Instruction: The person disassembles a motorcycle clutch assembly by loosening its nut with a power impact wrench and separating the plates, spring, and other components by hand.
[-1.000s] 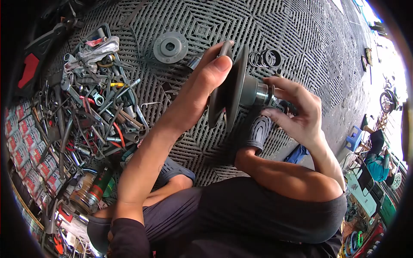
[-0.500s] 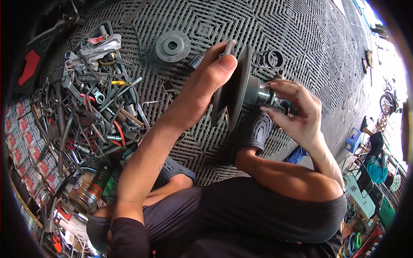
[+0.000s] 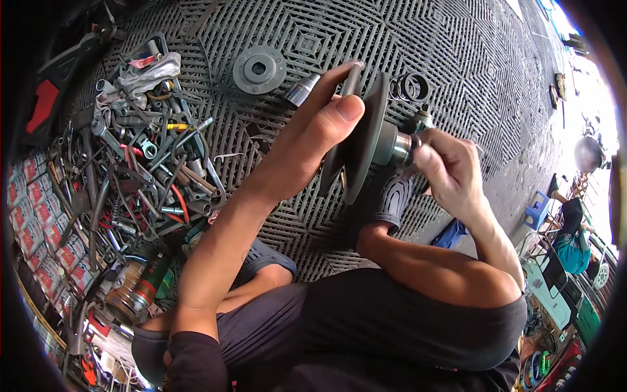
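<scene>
My left hand [image 3: 320, 130] is wrapped round the edge of a grey metal pulley [image 3: 371, 140], thumb on the near side and fingers hidden behind its discs. The pulley is held on edge above the floor mat, its shaft pointing right. At the shaft's shiny end my right hand [image 3: 450, 163] is closed, thumb and fingers pinched round the tip; whatever small part may be between them is hidden. Beyond the pulley lie a coil spring with a dark ring [image 3: 413, 87], a round grey flange plate [image 3: 259, 70] and a chrome socket [image 3: 302, 90].
A pile of wrenches, sockets and other tools [image 3: 157, 140] covers the mat at left. Spray cans [image 3: 151, 281] lie at lower left. At the far right are a blue stool [image 3: 537, 210] and a person in a teal top [image 3: 573, 253]. My feet rest below the pulley.
My right hand has turned and closed more tightly round the shaft end. The pulley has shifted slightly down and right, and more of the chrome socket shows.
</scene>
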A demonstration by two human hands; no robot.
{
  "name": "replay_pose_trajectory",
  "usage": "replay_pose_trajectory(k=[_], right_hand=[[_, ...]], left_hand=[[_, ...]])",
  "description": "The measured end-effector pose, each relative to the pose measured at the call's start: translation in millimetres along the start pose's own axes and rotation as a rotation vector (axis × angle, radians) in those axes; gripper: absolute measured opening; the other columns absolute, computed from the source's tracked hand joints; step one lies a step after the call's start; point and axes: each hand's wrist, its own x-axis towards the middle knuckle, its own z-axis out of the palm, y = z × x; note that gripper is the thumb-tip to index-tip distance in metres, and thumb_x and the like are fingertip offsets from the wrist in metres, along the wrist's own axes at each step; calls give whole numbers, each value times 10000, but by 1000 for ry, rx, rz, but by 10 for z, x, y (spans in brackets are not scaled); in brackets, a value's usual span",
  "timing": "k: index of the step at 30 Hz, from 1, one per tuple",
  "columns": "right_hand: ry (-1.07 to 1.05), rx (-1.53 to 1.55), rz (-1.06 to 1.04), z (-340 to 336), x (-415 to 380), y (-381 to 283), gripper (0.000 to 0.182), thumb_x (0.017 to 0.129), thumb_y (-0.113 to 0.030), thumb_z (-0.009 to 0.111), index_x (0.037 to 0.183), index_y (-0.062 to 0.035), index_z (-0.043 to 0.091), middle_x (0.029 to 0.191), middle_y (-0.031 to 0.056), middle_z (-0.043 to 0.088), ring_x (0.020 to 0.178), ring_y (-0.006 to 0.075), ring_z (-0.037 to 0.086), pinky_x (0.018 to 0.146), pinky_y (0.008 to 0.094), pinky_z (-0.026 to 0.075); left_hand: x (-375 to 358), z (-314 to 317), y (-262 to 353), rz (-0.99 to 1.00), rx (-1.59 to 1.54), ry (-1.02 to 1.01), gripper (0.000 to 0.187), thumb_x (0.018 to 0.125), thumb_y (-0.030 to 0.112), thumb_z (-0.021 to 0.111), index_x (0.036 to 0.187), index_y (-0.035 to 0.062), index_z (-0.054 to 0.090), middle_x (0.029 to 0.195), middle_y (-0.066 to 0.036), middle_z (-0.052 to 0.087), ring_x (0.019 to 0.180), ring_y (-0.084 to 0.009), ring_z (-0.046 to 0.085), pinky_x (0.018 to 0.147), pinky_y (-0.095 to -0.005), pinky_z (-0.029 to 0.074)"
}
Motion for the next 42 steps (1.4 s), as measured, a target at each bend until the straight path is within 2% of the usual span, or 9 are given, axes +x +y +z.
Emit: replay_pose_trajectory(k=[4, 8, 15, 24, 27, 32, 35, 40, 42], right_hand=[[-166, 275, 335, 76, 50, 169, 665, 972, -576, 508, 1015, 76, 633, 855, 137, 698, 589, 180, 625, 549, 254, 469], [256, -52, -411, 174, 143, 206, 704, 949, -638, 473, 930, 52, 611, 700, 93, 624, 550, 211, 580, 558, 316, 457], [-117, -119, -138, -67, 98, 148, 671, 960, -613, 448, 937, 45, 579, 706, 118, 590, 608, 255, 595, 586, 369, 462], [50, -101, -366, -15, 143, 185, 629, 967, -582, 452, 945, 34, 581, 669, 95, 601, 544, 282, 597, 578, 383, 486], [-182, -45, 200, -98, 74, -9, 654, 961, -605, 455, 992, 37, 571, 775, 129, 639, 635, 288, 639, 626, 364, 516], [213, -139, -401, 102, 125, 96, 611, 1016, -535, 401, 960, 41, 595, 778, 139, 662, 632, 263, 662, 590, 331, 516], [-162, 19, 156, -43, 56, 93, 541, 1021, -471, 418, 963, 38, 593, 704, 106, 636, 592, 237, 636, 596, 321, 521], [262, -133, -267, 179, 86, 70, 524, 1028, -451, 452, 826, -2, 630, 614, 91, 605, 618, 258, 654, 630, 341, 517], [-15, -74, -11, 28, 65, 123, 485, 1041, -399, 406, 924, 25, 610, 622, 84, 605, 580, 231, 612, 622, 344, 503]], left_hand=[[3, 13, -34, 13, 40, -14, 725, 973, 491, 536, 1469, -3, 350, 1215, -109, 573, 1114, -156, 542, 1003, -314, 401], [17, 5, -57, 23, -7, -8, 716, 977, 482, 539, 1471, -1, 352, 1222, -115, 581, 1117, -153, 550, 999, -311, 409], [20, -12, -60, -31, 89, -62, 749, 973, 575, 419, 1513, 62, 333, 1376, -80, 480, 1240, -178, 481, 1046, -334, 388], [24, -3, -128, 6, -43, -10, 627, 1005, 436, 497, 1445, 4, 386, 1266, -92, 561, 1145, -140, 539, 1020, -311, 404], [29, -8, -114, -37, -66, -48, 619, 1007, 439, 489, 1435, 0, 396, 1277, -90, 552, 1174, -137, 519, 1032, -306, 392], [19, -26, -197, -47, -75, 21, 617, 1010, 443, 480, 1427, -5, 402, 1270, -76, 543, 1182, -129, 504, 1036, -298, 385], [48, -47, -185, -42, -25, -9, 619, 1013, 450, 472, 1427, -5, 400, 1246, -59, 540, 1164, -120, 503, 1027, -294, 390], [35, -37, -180, -86, -61, -7, 606, 1015, 449, 468, 1420, 2, 406, 1231, -50, 536, 1141, -113, 507, 1021, -291, 390], [30, -12, -207, -115, 31, -2, 691, 994, 557, 399, 1443, 32, 408, 1151, -61, 601, 999, -104, 571, 825, -259, 462]])
